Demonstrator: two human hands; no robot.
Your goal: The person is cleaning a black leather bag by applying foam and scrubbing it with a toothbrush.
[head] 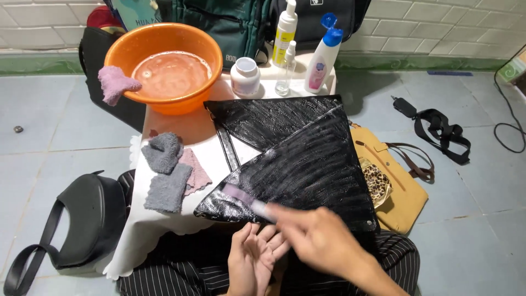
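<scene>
Your right hand [318, 241] holds a brush [246, 198] flat on the soapy black bag [307, 159]; your left hand [255, 257] rests open, palm up.

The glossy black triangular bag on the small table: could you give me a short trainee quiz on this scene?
1. True or false: the orange plastic basin holds sudsy water.
2. Which hand holds the blurred pale brush-like tool against the glossy black triangular bag?
3. What hangs over the basin's rim: A) grey cloth, B) fluffy pink cloth, C) a strap?

Key:
1. True.
2. The right hand; the left hand lies palm up, empty.
3. B.
</scene>
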